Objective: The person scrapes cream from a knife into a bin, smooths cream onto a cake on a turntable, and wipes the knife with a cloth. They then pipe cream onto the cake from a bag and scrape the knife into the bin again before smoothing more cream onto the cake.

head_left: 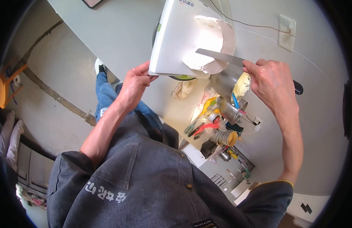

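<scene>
A round cake [228, 40] covered in white cream sits on a square white board [170, 49]. Beneath the board shows the dark and green rim of a round stand [183, 78]. With its fingers closed at the near corner of the board, my left hand [136, 81] grips the edge. My right hand [273, 81] is wrapped round the black handle of an icing spatula [219, 56]. Its long metal blade lies across the near part of the cake's top in this view, and the handle's end sticks out beyond my palm.
Near my right hand, a metal bowl [220, 81] stands by a metal container [232, 108] holding tools. A crumpled cloth [182, 90], loose utensils and a stack of paper cups [226, 137] lie along the counter. A cord runs to a wall outlet [286, 32].
</scene>
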{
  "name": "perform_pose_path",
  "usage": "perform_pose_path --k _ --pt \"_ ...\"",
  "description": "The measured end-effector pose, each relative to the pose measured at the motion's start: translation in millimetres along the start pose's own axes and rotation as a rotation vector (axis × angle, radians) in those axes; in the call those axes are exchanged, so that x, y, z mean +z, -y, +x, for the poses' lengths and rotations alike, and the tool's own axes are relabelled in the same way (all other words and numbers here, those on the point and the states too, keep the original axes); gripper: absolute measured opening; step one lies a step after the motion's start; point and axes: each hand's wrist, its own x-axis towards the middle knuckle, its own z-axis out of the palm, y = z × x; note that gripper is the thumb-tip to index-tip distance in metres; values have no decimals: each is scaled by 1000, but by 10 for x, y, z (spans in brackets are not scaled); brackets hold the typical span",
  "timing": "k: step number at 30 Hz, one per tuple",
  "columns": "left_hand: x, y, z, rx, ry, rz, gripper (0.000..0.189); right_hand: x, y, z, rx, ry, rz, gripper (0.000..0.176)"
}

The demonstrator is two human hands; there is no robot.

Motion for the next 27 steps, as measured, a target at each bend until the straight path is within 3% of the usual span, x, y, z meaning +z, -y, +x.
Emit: perform_pose_path --k 11,17,20,27 --pt "7 -3 -12 -32 -1 -15 78 -76 118 -24 -5 41 43 13" --pt "8 -11 -23 -19 20 29 78 -111 102 -54 -35 -42 138 11" --pt "-1 -2 -18 -14 21 21 76 -171 120 -72 50 -105 187 11" --pt "-4 13 -6 -20 11 7 77 -127 170 -116 -2 -97 87 12"
